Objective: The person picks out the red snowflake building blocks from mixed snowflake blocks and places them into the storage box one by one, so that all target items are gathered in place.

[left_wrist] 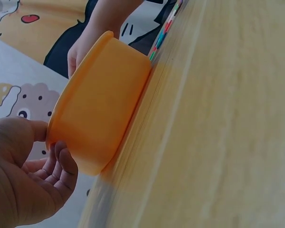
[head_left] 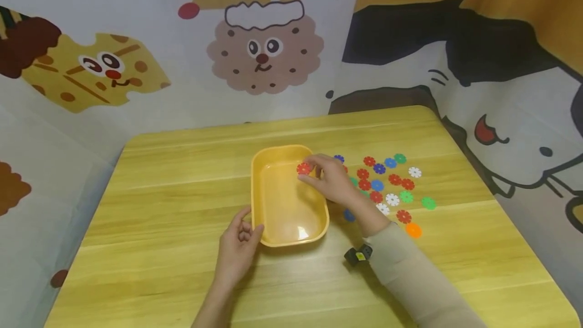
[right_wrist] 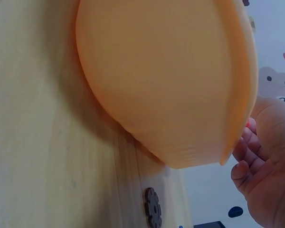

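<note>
Beige sleeve (head_left: 416, 272) nearest. Red disc (head_left: 302, 168), flat, notched, pinched at fingertips of right grip (head_left: 331, 178), above far-right corner of orange tray (head_left: 284, 206). Left grip (head_left: 238, 243) clamped on tray's near-left rim. Tray toward far edge of bench (head_left: 168, 191).

Shows yellowish wood grain across the table (head_left: 159, 216); bears an orange-yellow tray (head_left: 282, 204) near the middle and, to its right, a loose scatter of notched discs (head_left: 404, 216) (red, blue, green and white, plus one orange).
</note>
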`<move>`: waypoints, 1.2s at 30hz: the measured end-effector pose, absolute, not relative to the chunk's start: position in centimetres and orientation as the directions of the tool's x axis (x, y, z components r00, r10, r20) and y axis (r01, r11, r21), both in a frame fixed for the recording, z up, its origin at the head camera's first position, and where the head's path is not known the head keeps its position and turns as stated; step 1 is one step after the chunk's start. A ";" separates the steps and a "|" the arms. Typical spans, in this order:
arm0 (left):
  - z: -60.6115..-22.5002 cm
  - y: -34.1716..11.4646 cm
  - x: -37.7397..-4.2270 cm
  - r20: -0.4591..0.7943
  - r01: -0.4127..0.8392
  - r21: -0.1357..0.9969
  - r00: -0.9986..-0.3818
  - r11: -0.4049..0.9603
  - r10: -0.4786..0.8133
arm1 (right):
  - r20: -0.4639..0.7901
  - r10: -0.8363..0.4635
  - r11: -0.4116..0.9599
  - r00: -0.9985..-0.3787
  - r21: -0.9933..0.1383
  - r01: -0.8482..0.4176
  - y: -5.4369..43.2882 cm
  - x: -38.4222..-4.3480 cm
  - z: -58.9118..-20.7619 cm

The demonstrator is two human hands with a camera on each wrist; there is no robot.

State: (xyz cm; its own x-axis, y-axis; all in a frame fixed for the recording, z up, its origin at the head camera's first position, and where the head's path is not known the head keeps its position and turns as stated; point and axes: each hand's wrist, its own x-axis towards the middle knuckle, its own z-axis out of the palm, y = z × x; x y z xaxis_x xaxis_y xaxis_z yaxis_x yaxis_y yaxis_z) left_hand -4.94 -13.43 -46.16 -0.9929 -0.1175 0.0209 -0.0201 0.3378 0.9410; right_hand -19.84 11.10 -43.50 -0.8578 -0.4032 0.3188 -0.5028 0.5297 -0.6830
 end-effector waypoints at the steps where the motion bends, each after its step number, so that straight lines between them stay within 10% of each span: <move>1: -46.2 -13.4 -5.0 0.020 -0.020 0.941 -0.993 0.337 -0.115 | 0.316 -0.405 0.532 -0.858 -0.682 -0.502 11.0 -19.9 -43.5; 36: -46.3 -13.3 -5.0 0.008 -0.035 0.941 -0.992 0.337 -0.126 | 0.249 -0.478 0.593 -0.842 -0.616 -0.519 7.2 -22.4 -43.1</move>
